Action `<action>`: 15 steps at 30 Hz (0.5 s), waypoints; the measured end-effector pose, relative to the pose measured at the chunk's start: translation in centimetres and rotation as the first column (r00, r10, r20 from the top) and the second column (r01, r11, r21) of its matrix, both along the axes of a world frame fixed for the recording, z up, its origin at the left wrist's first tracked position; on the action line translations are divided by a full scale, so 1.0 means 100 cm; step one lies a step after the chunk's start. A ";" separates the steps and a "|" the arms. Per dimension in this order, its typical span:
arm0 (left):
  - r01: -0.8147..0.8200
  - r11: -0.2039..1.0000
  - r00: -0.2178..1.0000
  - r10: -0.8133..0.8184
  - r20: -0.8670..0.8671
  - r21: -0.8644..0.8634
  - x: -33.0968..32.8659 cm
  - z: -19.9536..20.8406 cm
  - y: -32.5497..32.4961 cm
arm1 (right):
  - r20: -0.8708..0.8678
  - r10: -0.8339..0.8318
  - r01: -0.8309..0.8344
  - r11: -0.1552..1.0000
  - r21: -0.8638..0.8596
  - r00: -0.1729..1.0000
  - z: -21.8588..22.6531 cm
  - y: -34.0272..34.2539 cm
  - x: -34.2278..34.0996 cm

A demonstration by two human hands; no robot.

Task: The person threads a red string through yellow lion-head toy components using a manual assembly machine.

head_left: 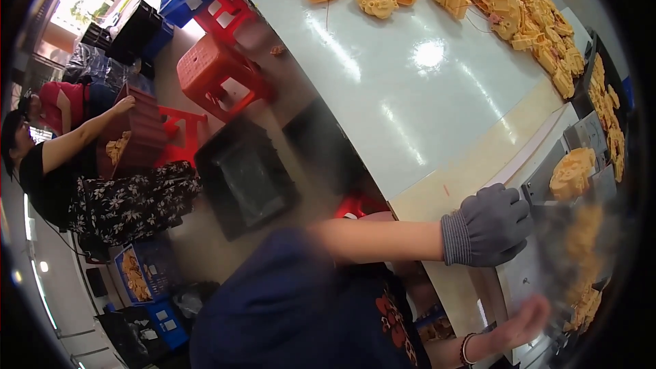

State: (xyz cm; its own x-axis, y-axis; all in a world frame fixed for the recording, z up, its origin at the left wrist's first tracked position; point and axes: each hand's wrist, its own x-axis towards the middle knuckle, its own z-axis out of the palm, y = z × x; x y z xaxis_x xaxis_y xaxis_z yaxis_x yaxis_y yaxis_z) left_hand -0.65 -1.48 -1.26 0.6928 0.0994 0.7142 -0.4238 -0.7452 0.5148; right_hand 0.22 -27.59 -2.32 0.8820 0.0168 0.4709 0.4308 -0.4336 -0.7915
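Observation:
My left hand (488,227), in a grey knit glove, is held over the edge of the work table with its fingers curled in. Whatever it may hold is hidden. Lower down, my bare right hand (525,322), with a bracelet at the wrist, is smeared by motion, so its fingers do not read clearly. A yellow moulded plastic part (572,173) rests on the metal fixture just beyond the glove. More yellow parts (582,307) lie beyond my right hand, and a blurred yellow shape (584,239) shows between the two groups.
A large heap of yellow parts (502,7) covers the far side of the white table (403,82). Others fill a dark tray (607,116) at right. Red stools (219,75) and a black crate (246,178) stand on the floor. At left, a person holds a brown bin (143,119).

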 end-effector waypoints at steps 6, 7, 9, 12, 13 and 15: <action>0.016 1.000 1.000 -0.015 -0.022 0.006 0.000 0.000 0.002 | 0.012 0.043 -0.044 0.999 0.026 0.999 -0.002 -0.005 0.001; 0.007 1.000 1.000 -0.007 -0.015 0.005 -0.001 0.000 0.001 | 0.005 0.033 -0.033 0.999 -0.001 0.999 -0.001 -0.003 0.000; -0.002 1.000 1.000 0.002 -0.007 0.005 -0.001 0.001 0.000 | -0.001 0.022 -0.022 0.999 -0.026 1.000 0.001 -0.001 0.000; 0.000 1.000 1.000 0.000 0.014 0.003 0.000 0.000 0.001 | 0.069 0.043 -0.040 0.998 -0.047 0.997 0.001 0.001 -0.001; -0.003 1.000 1.000 0.003 0.004 0.005 -0.001 -0.001 0.002 | 0.027 0.011 -0.009 0.999 -0.046 1.000 0.001 0.002 -0.002; -0.012 1.000 1.000 0.012 -0.007 0.012 0.000 0.000 0.000 | -0.017 -0.016 0.015 0.999 -0.041 1.000 0.004 0.002 -0.003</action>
State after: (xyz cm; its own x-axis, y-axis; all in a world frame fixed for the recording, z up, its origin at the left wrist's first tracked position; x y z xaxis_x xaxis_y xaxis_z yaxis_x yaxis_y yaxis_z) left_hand -0.68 -1.47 -1.30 0.6970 0.0996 0.7101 -0.4107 -0.7564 0.5091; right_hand -0.06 -27.43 -1.95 0.8901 0.0218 0.4552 0.4104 -0.4722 -0.7801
